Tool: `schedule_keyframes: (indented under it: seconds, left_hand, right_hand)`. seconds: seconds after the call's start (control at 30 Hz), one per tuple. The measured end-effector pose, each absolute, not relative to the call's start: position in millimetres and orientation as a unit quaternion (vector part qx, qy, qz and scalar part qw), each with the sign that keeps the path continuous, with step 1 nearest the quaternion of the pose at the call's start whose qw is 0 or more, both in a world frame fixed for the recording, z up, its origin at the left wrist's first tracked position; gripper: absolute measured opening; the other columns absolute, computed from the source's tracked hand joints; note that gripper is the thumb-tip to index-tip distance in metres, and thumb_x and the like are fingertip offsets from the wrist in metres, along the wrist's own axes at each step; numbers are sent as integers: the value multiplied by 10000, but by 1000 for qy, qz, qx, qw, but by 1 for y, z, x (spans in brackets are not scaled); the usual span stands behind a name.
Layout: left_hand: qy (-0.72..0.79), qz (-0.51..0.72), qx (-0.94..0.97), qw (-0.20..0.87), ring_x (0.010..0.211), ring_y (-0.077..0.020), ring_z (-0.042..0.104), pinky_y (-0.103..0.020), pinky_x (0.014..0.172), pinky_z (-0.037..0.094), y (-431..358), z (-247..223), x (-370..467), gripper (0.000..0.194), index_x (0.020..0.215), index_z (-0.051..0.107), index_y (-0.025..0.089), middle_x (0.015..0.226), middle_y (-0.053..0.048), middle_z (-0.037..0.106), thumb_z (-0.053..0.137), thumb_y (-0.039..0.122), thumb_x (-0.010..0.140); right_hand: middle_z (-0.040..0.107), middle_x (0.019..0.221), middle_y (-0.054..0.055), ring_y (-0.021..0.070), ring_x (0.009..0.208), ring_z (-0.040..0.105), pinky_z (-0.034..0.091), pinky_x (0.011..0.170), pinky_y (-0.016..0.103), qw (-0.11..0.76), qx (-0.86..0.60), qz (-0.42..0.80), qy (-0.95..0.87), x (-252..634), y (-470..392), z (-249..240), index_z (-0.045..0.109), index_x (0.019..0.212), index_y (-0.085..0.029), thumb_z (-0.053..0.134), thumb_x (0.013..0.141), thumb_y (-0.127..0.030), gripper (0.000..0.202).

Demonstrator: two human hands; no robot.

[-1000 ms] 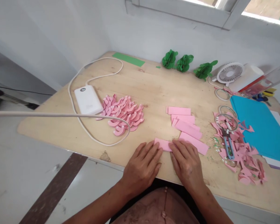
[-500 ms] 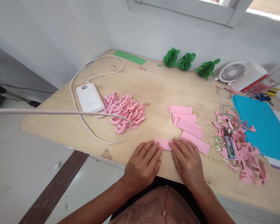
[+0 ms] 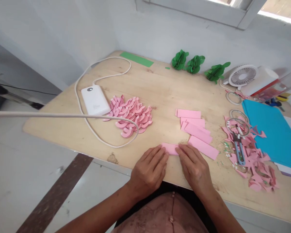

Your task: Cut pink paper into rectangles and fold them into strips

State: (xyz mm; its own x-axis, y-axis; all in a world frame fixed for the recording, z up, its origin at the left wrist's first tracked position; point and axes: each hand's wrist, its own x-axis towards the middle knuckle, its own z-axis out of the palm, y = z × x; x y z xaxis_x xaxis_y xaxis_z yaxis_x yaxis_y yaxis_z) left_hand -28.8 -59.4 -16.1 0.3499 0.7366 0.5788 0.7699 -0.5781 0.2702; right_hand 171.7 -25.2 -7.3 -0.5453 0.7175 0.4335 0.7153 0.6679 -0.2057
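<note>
A small pink paper strip [image 3: 170, 149] lies flat near the table's front edge, its two ends under my fingers. My left hand [image 3: 151, 166] holds the left end, fingers together and fingertips pressed down on it. At the right end, my right hand [image 3: 195, 161] pinches the paper against the tabletop, the thumb partly hidden. Just beyond my right hand are several more pink strips [image 3: 199, 131], overlapping in a loose row. A heap of curved pink paper cutouts [image 3: 134, 116] sits farther to the left.
Scissors [image 3: 239, 150] and tape rolls [image 3: 238, 126] lie among pink scraps [image 3: 259, 165] at right, beside blue sheets [image 3: 271, 132]. A white power bank [image 3: 95, 100] trails a cable [image 3: 97, 134] across the left. Green paper shapes [image 3: 195, 64] and a small fan [image 3: 242, 77] stand along the wall.
The camera view has shifted very slightly. Both hands stay on the pink paper strip, with almost no movement of the fingers.
</note>
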Motion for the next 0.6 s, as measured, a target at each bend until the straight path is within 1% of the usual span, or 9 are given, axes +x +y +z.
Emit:
schedule_keyframes:
  seconds: [0.1, 0.23, 0.4, 0.6]
  left_hand:
    - [-463, -343, -817, 26, 1202, -270, 555, -421, 997, 476, -60, -16, -28, 302, 1129, 623, 79, 1180, -168, 653, 507, 98, 850]
    - [-478, -339, -810, 30, 1116, -275, 595, -446, 972, 473, -61, -14, -28, 270, 1090, 642, 77, 1152, -155, 667, 517, 122, 855]
    - [-489, -314, -813, 35, 1094, -265, 585, -449, 970, 444, -61, -14, -28, 315, 1158, 618, 87, 1162, -128, 664, 507, 149, 870]
    - [-498, -274, -822, 29, 1099, -263, 556, -453, 984, 408, -60, -12, -27, 345, 1205, 596, 99, 1170, -117, 649, 485, 198, 893]
  right_hand:
    - [665, 1174, 106, 236, 1165, 570, 517, 985, 443, 252, -404, 5, -879, 172, -25, -7, 600, 1258, -192, 468, 917, -83, 382]
    - [664, 1180, 111, 242, 1171, 566, 508, 1000, 447, 252, -406, 6, -878, 171, -25, -6, 608, 1248, -175, 475, 903, -52, 389]
    - [666, 1179, 104, 238, 1160, 573, 511, 996, 444, 257, -405, 15, -878, 172, -25, -8, 603, 1255, -184, 486, 903, -65, 390]
    - [652, 1195, 111, 238, 1160, 564, 509, 989, 437, 265, -403, 22, -876, 172, -24, -7, 583, 1271, -168, 489, 900, -64, 397]
